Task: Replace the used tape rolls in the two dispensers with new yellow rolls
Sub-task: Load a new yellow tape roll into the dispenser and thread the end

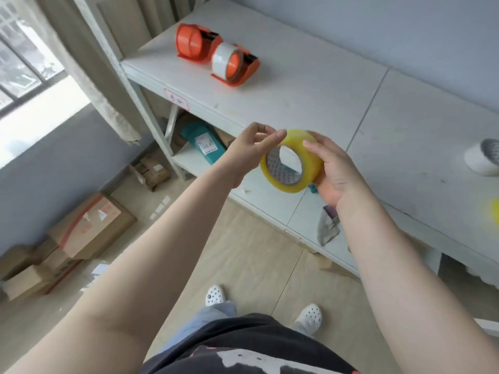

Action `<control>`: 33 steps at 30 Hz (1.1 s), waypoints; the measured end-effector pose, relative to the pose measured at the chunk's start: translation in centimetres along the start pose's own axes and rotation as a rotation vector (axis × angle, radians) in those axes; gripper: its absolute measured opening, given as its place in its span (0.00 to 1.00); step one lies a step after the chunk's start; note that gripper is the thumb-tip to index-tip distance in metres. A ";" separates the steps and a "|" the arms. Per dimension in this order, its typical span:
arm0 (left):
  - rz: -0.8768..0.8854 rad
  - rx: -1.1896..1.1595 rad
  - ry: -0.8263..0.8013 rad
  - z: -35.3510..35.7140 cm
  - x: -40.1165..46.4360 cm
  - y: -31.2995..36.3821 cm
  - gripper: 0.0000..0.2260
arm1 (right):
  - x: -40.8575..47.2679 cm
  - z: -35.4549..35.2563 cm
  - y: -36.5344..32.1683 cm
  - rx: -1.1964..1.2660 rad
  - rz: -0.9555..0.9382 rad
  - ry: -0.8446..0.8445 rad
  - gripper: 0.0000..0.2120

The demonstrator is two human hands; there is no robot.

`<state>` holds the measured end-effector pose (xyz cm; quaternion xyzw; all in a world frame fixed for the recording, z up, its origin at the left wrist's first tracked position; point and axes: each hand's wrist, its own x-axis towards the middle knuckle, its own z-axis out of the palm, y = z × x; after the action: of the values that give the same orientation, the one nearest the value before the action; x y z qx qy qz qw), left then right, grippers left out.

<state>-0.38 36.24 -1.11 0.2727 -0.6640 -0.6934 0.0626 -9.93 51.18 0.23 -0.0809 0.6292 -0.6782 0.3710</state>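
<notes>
Yellow tape roll [293, 160] sat gripped in the right hand [334, 171], near the shelf's [310, 103] front edge, while left fingertips [280, 134] pinched at its rim, apparently seeking the loose end; next it needed loading into the empty orange dispenser [195, 41] behind the still-loaded one [235, 64].

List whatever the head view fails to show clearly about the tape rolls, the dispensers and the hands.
- Yellow roll: its free end, too fine to see under the left hand fingertips.
- Right hand: fingers hidden behind the roll.
- Far dispenser: whether it holds a roll, hidden by its orange shell.
- White roll and yellow patch: cut off by the right edge.
- Shelf label: too blurred to read.
</notes>
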 end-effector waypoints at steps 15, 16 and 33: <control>-0.019 -0.156 0.113 -15.2 0.1 -2.1 0.26 | 5.7 16.9 1.3 -0.256 0.037 -0.223 0.08; -0.020 -0.156 0.122 -16.2 0.4 -1.7 0.25 | 6.5 17.7 0.9 -0.238 0.051 -0.242 0.06; -0.036 -0.205 0.178 -27.9 7.2 1.9 0.23 | 16.9 28.7 -2.4 -0.185 0.133 -0.280 0.06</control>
<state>5.89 8.04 -0.54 0.3374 -0.5764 -0.7317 0.1365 -6.37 18.03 1.94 -0.1664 0.6351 -0.5736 0.4899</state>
